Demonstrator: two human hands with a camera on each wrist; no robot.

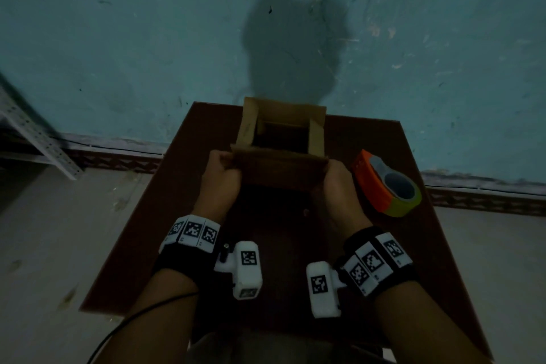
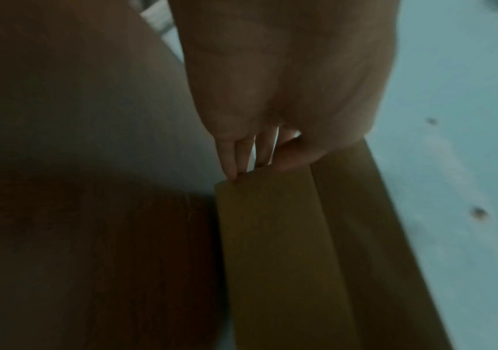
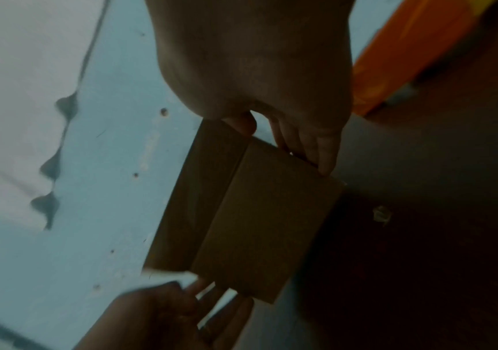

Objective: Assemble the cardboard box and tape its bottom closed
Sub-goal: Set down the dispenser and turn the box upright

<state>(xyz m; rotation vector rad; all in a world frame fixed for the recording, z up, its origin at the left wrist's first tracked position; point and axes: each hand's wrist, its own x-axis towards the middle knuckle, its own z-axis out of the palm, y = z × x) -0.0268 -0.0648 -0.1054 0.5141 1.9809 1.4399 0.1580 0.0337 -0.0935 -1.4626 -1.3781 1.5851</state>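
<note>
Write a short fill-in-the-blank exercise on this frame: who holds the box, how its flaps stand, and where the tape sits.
1. The cardboard box is held by ____ hands, the left hand and the right hand.
2. The box's upper flaps are ____.
3. The tape dispenser lies on the table on the person's ____ side.

Missing words: both; open; right

Box bottom: the underside of the cardboard box (image 1: 280, 139) is hidden by its own walls and dark interior.
Left hand (image 1: 220, 173): fingertips tucked behind the box's near flap, hidden in the head view.
Right hand (image 1: 336, 183): fingers (image 3: 324, 151) partly hidden behind the box flap.
Tape dispenser (image 1: 387, 183): beside the box; cut off in the right wrist view to a blurred orange patch.
Metal shelf (image 1: 32, 130): left of the box, cut off by the edge.
</note>
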